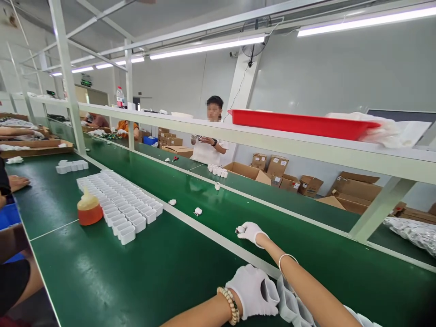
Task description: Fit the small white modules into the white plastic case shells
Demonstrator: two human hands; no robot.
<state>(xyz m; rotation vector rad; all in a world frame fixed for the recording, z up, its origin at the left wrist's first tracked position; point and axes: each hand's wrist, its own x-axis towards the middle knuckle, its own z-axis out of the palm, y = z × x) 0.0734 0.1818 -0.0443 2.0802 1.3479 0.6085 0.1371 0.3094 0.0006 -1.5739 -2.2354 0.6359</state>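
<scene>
A plain white cloth glove (242, 284) covers the left hand (250, 290), low centre of the frame, above a bracelet (229, 305) of round cream beads with darker ones among them. The right hand (252, 233) wears a matching white glove; a slim, pale bangle (286, 255) circles the bare forearm (311, 281), lower right.

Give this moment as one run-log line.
left hand: holds white cup | right hand: pinches small part at green belt | in view: cup rows, squat bottle
</scene>
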